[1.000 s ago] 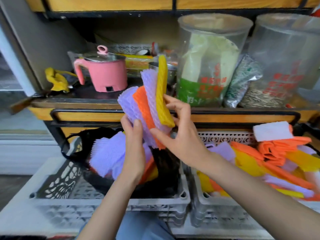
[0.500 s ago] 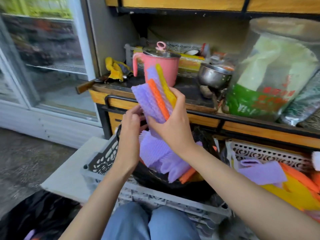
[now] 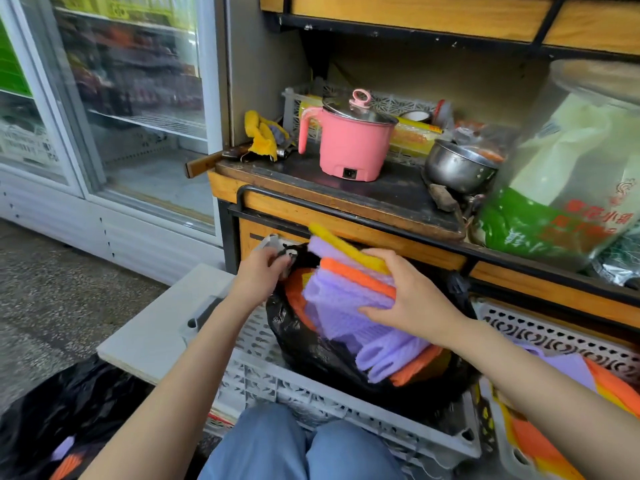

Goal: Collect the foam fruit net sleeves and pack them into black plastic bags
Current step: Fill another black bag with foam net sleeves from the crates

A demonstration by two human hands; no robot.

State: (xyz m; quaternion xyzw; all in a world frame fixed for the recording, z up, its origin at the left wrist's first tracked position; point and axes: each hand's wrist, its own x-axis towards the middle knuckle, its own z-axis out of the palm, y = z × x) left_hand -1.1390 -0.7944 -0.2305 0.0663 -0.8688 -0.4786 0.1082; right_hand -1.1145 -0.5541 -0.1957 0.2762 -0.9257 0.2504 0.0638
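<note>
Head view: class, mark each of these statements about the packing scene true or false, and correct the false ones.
1. The right hand grips a stack of foam sleeves over the black bag. True.
2. The left hand holds the pink pot. False: it holds the black bag's rim; the pot stands on the counter.
3. The pink pot has no lid. False: its lid is on.
4. The black bag sits in a grey crate. True.
5. The stack is all purple. False: it also has orange and yellow sleeves.
</note>
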